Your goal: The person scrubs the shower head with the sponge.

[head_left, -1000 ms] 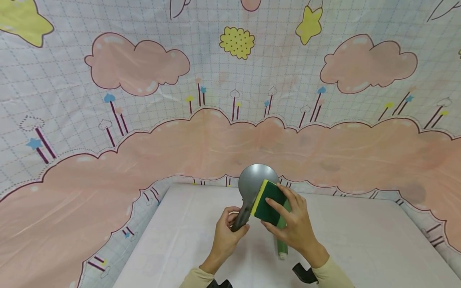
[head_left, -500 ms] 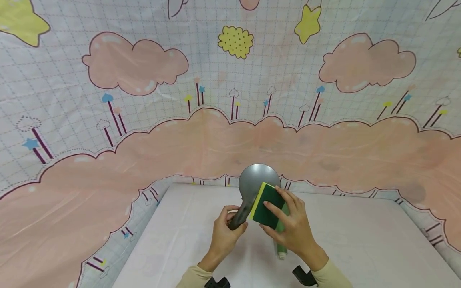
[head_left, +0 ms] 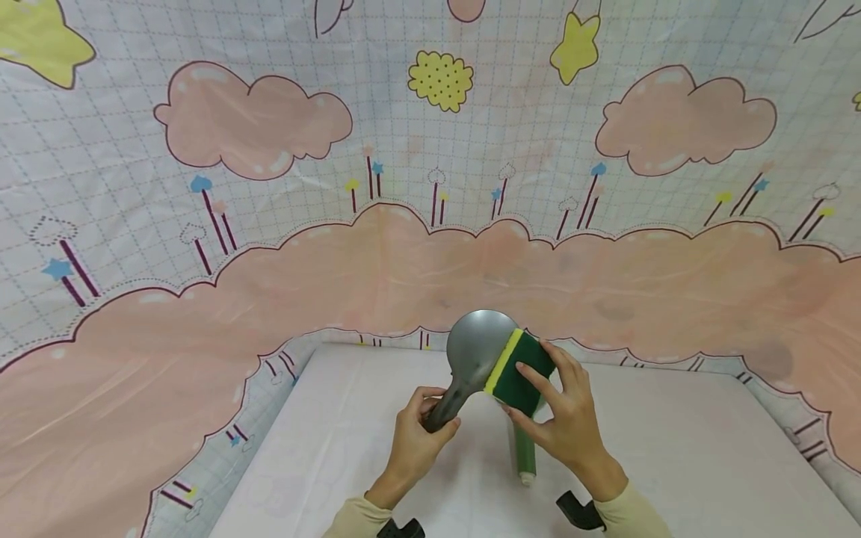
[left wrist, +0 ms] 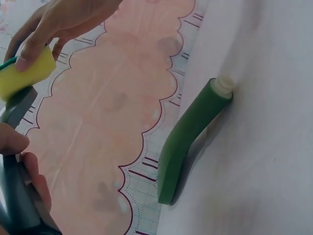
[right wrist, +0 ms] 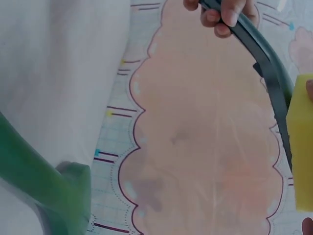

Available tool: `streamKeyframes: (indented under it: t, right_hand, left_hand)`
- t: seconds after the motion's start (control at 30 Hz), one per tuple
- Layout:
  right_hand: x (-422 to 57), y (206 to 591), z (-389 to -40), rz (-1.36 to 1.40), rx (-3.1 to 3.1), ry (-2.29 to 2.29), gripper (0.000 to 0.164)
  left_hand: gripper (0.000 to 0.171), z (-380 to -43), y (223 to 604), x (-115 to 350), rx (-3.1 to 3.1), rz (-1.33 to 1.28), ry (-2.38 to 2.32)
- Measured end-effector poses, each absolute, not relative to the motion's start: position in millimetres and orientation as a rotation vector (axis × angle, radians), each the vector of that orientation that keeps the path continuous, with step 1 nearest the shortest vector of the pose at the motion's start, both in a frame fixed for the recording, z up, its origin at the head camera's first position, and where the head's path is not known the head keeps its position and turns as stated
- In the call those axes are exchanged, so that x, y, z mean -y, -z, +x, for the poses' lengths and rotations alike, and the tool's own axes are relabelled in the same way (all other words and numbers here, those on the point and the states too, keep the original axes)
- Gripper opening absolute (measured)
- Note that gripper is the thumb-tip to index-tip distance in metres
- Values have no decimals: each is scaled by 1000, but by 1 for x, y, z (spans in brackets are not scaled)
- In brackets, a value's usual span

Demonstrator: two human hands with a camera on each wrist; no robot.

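A grey handheld shower head (head_left: 476, 344) is raised over the table, its round head pointing away. My left hand (head_left: 418, 441) grips it by the dark handle. My right hand (head_left: 572, 418) pinches a sponge (head_left: 523, 375) with a dark green scouring side and a yellow foam side. In the head view the yellow edge overlaps the right side of the round head. From the right wrist, the sponge (right wrist: 301, 147) shows right against the shower head's edge (right wrist: 271, 73). Behind the right hand, a green shower head (head_left: 525, 452) lies on the table, partly hidden.
The white-covered table (head_left: 323, 448) reaches back to a patterned cloth backdrop (head_left: 504, 276) with clouds and stars. In the left wrist view the green shower head's handle (left wrist: 188, 132) with its pale threaded end lies near the table's edge.
The sponge first slid slightly down and left toward the handle, then up and right along the shower head's rim. My left hand stays nearly in place, still gripping the handle.
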State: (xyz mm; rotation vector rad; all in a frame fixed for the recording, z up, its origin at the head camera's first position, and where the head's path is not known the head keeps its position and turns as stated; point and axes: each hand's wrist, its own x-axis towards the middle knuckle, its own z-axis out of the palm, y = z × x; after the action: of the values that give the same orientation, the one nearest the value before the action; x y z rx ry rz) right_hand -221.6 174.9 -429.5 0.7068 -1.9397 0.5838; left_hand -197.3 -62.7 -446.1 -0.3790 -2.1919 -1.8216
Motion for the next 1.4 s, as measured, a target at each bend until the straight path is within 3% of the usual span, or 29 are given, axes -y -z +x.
streamKeyframes:
  t: [0.57,0.87,1.4]
  right_hand:
    - [-170,432,-217,797,1918,-545,57]
    - [-183,426,-222,740,1911,-620,60]
    - [-182,430,-223,736,1905,-645,59]
  left_hand:
    - [42,-195,439,66,2186,-397,1714]
    - [48,-212,468,70,2140,-441,1674]
    - [42,-213,473,72,2160,-500,1625]
